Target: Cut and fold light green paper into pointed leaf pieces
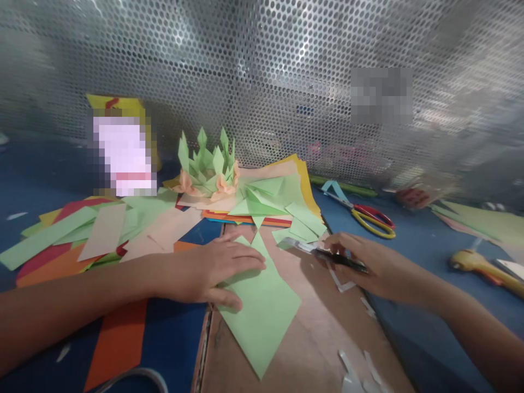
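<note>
The left hand (213, 270) lay flat, fingers spread, pressing a folded green sheet (260, 305) onto the brown board (323, 316); it held nothing between the fingers. The right hand (368, 267) was closed around a dark tool (327, 255), perhaps a blade or a pen, too blurred to tell, its tip just beside the sheet's upper right edge. If it was a blade, the risk was to the left fingertips, which lay near its path; the sheet could also have slipped under a light press, spoiling the line. Loose white scraps (356, 376) lay on the board near the person and could have caught under the paper. Behind the sheet stood a paper flower (208, 166) on a stack of coloured sheets (254, 215); strips (82, 234) spread to the left, scissors (364, 215) lay to the right, and a yellow cutter (478, 265) lay well apart by the right forearm
</note>
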`<state>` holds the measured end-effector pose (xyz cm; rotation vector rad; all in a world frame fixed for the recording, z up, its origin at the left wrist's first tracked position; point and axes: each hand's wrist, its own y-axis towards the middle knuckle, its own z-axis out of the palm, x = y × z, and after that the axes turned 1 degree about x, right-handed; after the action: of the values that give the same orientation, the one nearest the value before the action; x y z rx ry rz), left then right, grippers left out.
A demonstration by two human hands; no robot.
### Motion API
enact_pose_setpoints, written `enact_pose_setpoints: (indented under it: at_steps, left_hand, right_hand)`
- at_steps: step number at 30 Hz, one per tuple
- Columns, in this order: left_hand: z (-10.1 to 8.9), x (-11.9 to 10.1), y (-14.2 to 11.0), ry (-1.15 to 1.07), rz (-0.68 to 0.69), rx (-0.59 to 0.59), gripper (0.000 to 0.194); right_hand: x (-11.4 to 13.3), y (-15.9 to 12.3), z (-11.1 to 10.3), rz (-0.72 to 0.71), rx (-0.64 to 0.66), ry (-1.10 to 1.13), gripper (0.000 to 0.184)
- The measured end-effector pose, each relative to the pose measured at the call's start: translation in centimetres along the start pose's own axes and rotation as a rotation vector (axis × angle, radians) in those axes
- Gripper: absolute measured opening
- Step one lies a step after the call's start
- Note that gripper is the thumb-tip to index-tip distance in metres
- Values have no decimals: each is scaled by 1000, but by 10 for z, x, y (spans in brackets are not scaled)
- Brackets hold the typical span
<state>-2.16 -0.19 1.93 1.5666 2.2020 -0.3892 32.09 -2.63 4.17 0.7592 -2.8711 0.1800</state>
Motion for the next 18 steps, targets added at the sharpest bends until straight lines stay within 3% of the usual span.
enact_pose_setpoints:
  at_steps: [5, 10, 14, 18]
  left_hand:
    - [5, 3, 1, 34, -7, -72, 60]
    - [5, 0, 1, 63, -21, -75, 58]
    - [8, 0, 0, 75, -10, -95, 63]
    - [11, 3, -1, 68, -13, -106, 79]
  right_hand:
    - [38, 5, 4, -186, -128, -23, 28]
    - [82, 23, 29, -363, -58, 8, 48]
    - [87, 34, 43, -374, -107, 145, 33]
    - [81, 32, 38, -295, -147, 301, 20]
